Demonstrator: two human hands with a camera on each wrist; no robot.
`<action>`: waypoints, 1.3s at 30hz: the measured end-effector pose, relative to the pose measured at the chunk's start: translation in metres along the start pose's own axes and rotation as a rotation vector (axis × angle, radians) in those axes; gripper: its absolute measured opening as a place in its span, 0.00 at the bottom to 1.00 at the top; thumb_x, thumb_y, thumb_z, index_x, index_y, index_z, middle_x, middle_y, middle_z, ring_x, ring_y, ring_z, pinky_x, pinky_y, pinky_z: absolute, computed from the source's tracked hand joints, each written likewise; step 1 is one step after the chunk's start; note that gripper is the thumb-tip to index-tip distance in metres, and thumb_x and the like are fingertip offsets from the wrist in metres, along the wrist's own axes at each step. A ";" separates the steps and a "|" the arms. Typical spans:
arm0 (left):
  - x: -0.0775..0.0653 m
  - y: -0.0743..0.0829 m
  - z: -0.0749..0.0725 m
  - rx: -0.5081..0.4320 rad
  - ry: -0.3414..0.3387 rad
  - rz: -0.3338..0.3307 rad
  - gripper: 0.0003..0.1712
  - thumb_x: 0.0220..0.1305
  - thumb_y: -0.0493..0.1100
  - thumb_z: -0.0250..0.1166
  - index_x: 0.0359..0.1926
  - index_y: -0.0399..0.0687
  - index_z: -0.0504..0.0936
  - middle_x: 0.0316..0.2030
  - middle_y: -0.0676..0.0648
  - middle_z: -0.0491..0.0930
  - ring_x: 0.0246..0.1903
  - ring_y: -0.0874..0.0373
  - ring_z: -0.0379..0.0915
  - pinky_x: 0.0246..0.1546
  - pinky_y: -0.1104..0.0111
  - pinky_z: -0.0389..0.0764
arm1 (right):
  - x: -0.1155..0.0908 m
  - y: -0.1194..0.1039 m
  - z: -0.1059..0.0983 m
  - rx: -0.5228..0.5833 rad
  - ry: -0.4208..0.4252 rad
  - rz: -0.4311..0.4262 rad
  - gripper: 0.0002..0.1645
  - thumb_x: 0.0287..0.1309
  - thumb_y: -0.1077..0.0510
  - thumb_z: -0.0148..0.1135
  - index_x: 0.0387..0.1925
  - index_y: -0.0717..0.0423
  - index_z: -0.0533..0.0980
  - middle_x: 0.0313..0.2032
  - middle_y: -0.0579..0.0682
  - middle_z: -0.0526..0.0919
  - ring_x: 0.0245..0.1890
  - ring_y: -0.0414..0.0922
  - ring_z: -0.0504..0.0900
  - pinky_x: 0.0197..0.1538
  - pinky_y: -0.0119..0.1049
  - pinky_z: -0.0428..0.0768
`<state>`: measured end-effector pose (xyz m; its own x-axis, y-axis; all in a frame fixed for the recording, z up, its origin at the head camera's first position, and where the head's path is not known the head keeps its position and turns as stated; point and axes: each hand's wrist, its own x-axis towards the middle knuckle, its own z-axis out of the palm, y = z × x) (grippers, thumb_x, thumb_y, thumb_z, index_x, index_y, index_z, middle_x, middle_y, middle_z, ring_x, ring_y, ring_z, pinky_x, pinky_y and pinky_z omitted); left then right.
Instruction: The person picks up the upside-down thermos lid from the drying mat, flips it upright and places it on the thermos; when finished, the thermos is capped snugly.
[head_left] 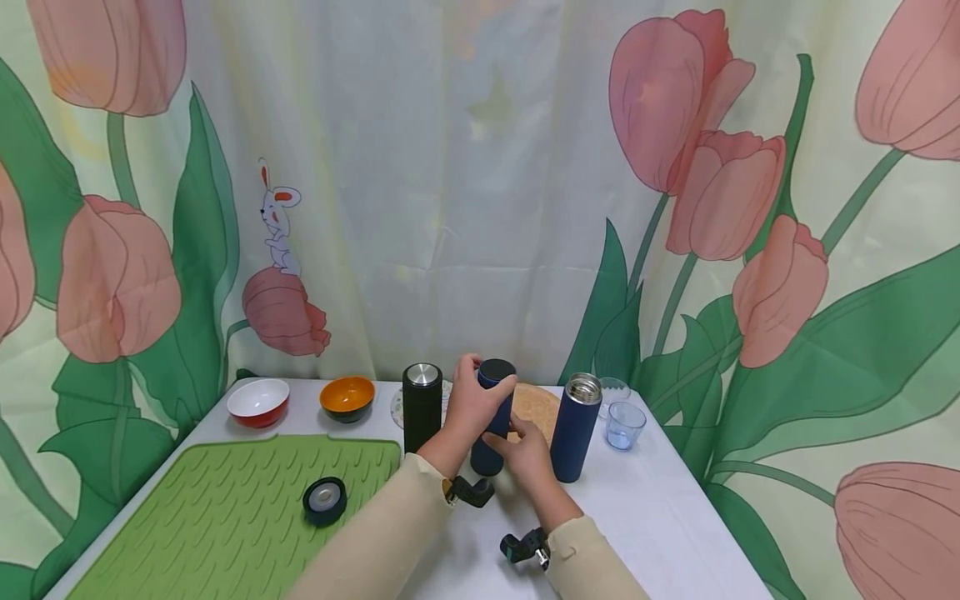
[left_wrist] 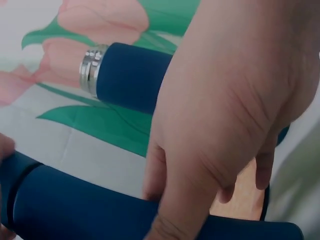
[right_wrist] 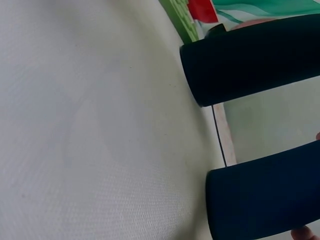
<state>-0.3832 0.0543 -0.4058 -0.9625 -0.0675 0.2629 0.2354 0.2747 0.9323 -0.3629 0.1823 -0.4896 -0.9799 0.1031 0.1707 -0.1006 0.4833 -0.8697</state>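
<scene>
A dark blue thermos bottle (head_left: pixel 487 458) stands upright on the white table between both hands. My left hand (head_left: pixel 480 404) grips its lid (head_left: pixel 497 367) from above, with fingertips at the left edge of the left wrist view. Lower down, my right hand (head_left: pixel 527 454) holds the bottle's body, its thumb and fingers around it. To the right is a second blue thermos bottle (head_left: pixel 573 437), lidless, its steel neck showing. A black thermos bottle (head_left: pixel 422 412) with a steel-topped cap stands on the left; its lower part also shows in the right wrist view.
A green drying mat (head_left: pixel 225 500) covers the table's left side, with a black lid (head_left: pixel 325 501) on it. Behind it sit a red-and-white bowl (head_left: pixel 258 403) and an orange bowl (head_left: pixel 347 397). A round wooden board (head_left: pixel 536 404) and a blue glass (head_left: pixel 625 425) are at the back right.
</scene>
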 end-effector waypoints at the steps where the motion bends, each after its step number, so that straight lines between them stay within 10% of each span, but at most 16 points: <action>1: 0.000 0.000 -0.001 0.003 -0.010 0.010 0.39 0.63 0.64 0.70 0.69 0.56 0.70 0.69 0.41 0.69 0.59 0.43 0.77 0.60 0.46 0.81 | 0.000 0.000 0.000 0.001 0.000 0.002 0.43 0.60 0.38 0.77 0.74 0.38 0.75 0.53 0.55 0.83 0.56 0.53 0.81 0.60 0.55 0.80; 11: -0.002 -0.004 -0.006 -0.023 -0.054 0.039 0.37 0.64 0.59 0.64 0.74 0.60 0.72 0.75 0.41 0.66 0.66 0.41 0.74 0.66 0.40 0.76 | 0.001 0.001 0.001 0.010 -0.001 0.011 0.44 0.60 0.40 0.78 0.75 0.42 0.73 0.54 0.56 0.83 0.57 0.55 0.81 0.59 0.55 0.80; 19: -0.004 -0.003 0.002 -0.064 0.008 -0.011 0.53 0.57 0.67 0.77 0.70 0.50 0.58 0.69 0.38 0.68 0.63 0.39 0.76 0.63 0.41 0.78 | 0.000 0.002 0.000 0.008 -0.001 0.021 0.43 0.59 0.37 0.77 0.74 0.37 0.74 0.55 0.54 0.83 0.59 0.56 0.80 0.60 0.56 0.80; 30: 0.002 -0.005 -0.005 -0.037 -0.055 0.061 0.39 0.62 0.58 0.66 0.73 0.55 0.70 0.71 0.41 0.67 0.60 0.43 0.76 0.60 0.44 0.80 | 0.002 -0.003 -0.001 0.011 0.008 0.010 0.44 0.59 0.40 0.78 0.75 0.41 0.74 0.54 0.56 0.83 0.58 0.56 0.81 0.60 0.55 0.80; 39: -0.004 -0.002 -0.003 -0.024 -0.012 -0.025 0.51 0.57 0.67 0.77 0.68 0.51 0.59 0.67 0.39 0.68 0.61 0.40 0.76 0.63 0.42 0.80 | 0.000 -0.003 0.000 0.003 -0.009 0.014 0.41 0.60 0.38 0.77 0.73 0.34 0.76 0.54 0.53 0.84 0.59 0.55 0.80 0.58 0.53 0.80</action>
<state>-0.3798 0.0512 -0.4077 -0.9695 -0.0629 0.2369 0.2144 0.2504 0.9441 -0.3624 0.1806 -0.4876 -0.9827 0.1018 0.1547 -0.0877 0.4797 -0.8730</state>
